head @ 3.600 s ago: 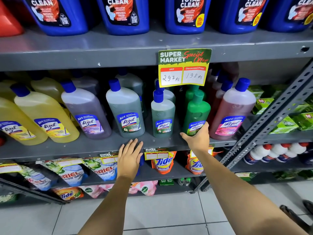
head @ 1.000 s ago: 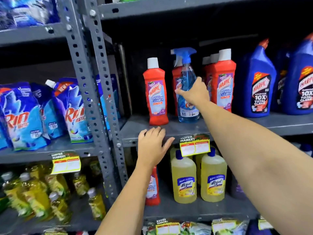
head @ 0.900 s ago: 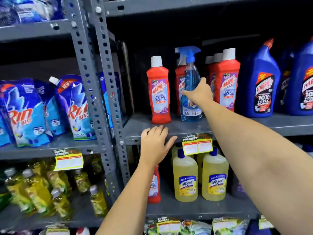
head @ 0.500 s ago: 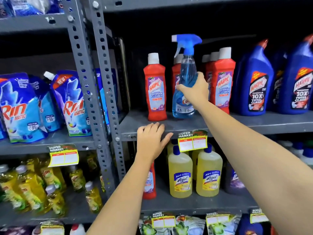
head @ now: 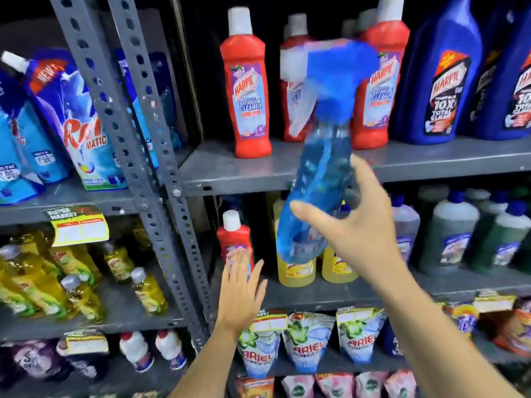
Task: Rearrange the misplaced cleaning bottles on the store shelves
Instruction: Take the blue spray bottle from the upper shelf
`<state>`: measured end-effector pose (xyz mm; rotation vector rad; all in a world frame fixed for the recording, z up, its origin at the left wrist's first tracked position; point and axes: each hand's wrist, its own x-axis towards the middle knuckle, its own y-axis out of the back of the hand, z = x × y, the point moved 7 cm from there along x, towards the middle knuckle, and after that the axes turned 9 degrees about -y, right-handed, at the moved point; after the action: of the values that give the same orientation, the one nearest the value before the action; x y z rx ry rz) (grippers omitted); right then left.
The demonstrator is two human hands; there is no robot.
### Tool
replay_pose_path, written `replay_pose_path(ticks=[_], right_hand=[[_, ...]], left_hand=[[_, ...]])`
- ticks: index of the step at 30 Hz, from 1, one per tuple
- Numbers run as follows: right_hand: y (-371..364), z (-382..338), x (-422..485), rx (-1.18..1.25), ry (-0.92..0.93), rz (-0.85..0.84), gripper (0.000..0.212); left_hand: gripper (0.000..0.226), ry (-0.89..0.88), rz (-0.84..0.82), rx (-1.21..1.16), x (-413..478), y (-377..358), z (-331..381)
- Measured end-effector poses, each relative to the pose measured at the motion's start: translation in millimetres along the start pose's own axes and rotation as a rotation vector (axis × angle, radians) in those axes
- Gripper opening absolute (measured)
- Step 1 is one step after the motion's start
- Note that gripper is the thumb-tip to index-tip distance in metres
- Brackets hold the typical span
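Observation:
My right hand (head: 359, 225) grips a blue spray bottle (head: 319, 173) around its lower body. The bottle is off the shelf, tilted and blurred, in front of the red Harpic bottles (head: 248, 90). My left hand (head: 240, 291) is open with fingers spread, raised in front of a single red Harpic bottle (head: 234, 239) on the shelf below, beside yellow Lizol bottles (head: 296, 271). I cannot tell whether the left hand touches that red bottle.
Blue Harpic bottles (head: 442, 76) stand right of the red ones on the grey metal shelf (head: 258, 173). A perforated upright (head: 138, 156) divides off Rin pouches (head: 71, 122) and yellow dish-liquid bottles (head: 71, 282) to the left. Ariel pouches (head: 307, 343) sit lower down.
My right hand has lifted the spray bottle off the upper shelf and brought it down and toward me. My left hand left the shelf edge and dropped to the lower shelf.

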<state>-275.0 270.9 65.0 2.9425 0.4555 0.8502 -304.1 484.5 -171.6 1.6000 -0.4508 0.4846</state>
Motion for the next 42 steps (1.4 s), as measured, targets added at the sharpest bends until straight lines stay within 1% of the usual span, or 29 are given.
replay_pose_path(ticks=[1, 3, 5, 8, 10, 11, 14, 15, 16, 18, 19, 21, 25, 28, 30, 31, 34, 36, 40, 42], right_hand=[[-3, 19, -10, -0.005, -0.045, -0.025, 0.067], [-8, 60, -29, -0.024, -0.143, -0.048, 0.063], [-11, 104, -43, -0.084, -0.225, -0.009, 0.060], [-12, 168, -57, -0.127, -0.360, 0.077, 0.068], [-8, 200, -60, -0.134, -0.430, 0.146, 0.071], [-6, 210, -60, -0.134, -0.447, 0.177, 0.068], [-2, 231, -55, -0.147, -0.476, 0.226, 0.063], [-3, 239, -53, -0.164, -0.487, 0.225, 0.063], [-4, 245, -50, -0.186, -0.498, 0.217, 0.064], [-7, 259, -48, -0.219, -0.521, 0.189, 0.070], [-9, 265, -47, -0.228, -0.530, 0.179, 0.072], [-11, 273, -45, -0.242, -0.542, 0.177, 0.076], [-15, 280, -35, -0.316, -0.536, 0.122, 0.080], [-16, 284, -29, -0.395, -0.530, 0.037, 0.092], [-15, 292, -32, -0.419, -0.570, -0.016, 0.098], [-14, 298, -34, -0.423, -0.600, -0.032, 0.096], [-13, 311, -42, -0.395, -0.663, -0.066, 0.071], [-13, 315, -42, -0.354, -0.663, -0.068, 0.065], [-15, 324, -41, -0.324, -0.646, -0.098, 0.068], [-14, 328, -45, -0.301, -0.646, -0.097, 0.080]], left_hand=[[0.047, -0.006, -0.065, -0.060, -8, -17, 0], [0.049, 0.022, -0.196, -0.165, -19, -47, 0], [0.057, 0.057, -0.329, -0.219, -21, -70, 4], [0.065, 0.069, -0.503, -0.129, -18, -94, 10], [0.066, 0.085, -0.567, -0.111, -17, -105, 12], [0.070, 0.087, -0.577, -0.106, -17, -108, 13], [0.102, 0.111, -0.602, -0.126, -24, -120, 12], [0.104, 0.130, -0.612, -0.125, -25, -124, 10], [0.096, 0.152, -0.625, -0.124, -26, -127, 9], [0.070, 0.191, -0.664, -0.120, -26, -134, 9], [0.064, 0.202, -0.676, -0.120, -26, -135, 10], [0.060, 0.218, -0.677, -0.120, -26, -137, 11], [0.059, 0.247, -0.635, -0.119, -27, -136, 11], [0.059, 0.253, -0.624, -0.108, -29, -138, 10], [0.060, 0.251, -0.619, -0.107, -29, -138, 10], [0.060, 0.251, -0.617, -0.107, -29, -137, 10], [0.060, 0.253, -0.611, -0.104, -29, -136, 11], [0.060, 0.253, -0.605, -0.103, -30, -136, 11], [0.062, 0.245, -0.589, -0.098, -29, -136, 10], [0.075, 0.228, -0.594, -0.084, -28, -133, 12]])
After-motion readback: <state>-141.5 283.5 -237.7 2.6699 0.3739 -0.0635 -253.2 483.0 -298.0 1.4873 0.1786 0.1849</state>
